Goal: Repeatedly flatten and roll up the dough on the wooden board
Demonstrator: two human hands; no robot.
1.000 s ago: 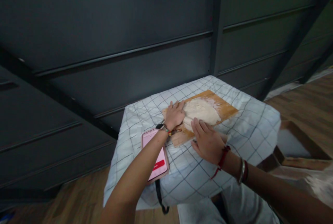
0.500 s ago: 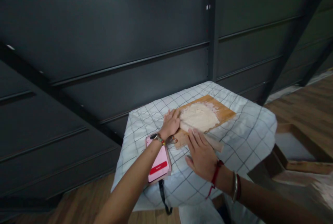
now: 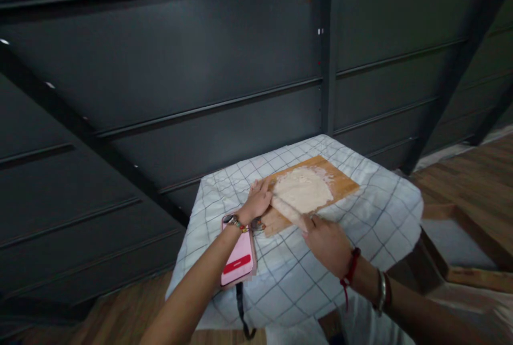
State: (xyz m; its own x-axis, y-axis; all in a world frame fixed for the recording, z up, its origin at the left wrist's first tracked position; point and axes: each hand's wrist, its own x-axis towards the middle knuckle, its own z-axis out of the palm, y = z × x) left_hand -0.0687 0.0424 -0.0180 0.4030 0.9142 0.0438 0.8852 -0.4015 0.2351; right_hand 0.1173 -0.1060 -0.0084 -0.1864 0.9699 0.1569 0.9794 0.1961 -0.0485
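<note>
A flattened sheet of pale dough (image 3: 303, 189) lies on a wooden board (image 3: 342, 183) on a small table under a white checked cloth (image 3: 372, 211). A floured rolling pin (image 3: 289, 212) lies slanted across the dough's near left edge. My left hand (image 3: 257, 201) rests flat at the board's left edge by the pin's far end, fingers stretched out. My right hand (image 3: 326, 239) is at the pin's near end with its fingers curled onto it. Both wrists wear bracelets.
A pink phone (image 3: 238, 254) with a red bar on its screen lies on the cloth under my left forearm, a black strap hanging below it. Dark metal panels rise right behind the table. A wooden-framed tray (image 3: 460, 238) sits on the wood floor to the right.
The rolling pin has swung to a slant at the dough's near left edge. My right hand went from flat on the pin to curled at its end. My left hand stayed at the board's left edge.
</note>
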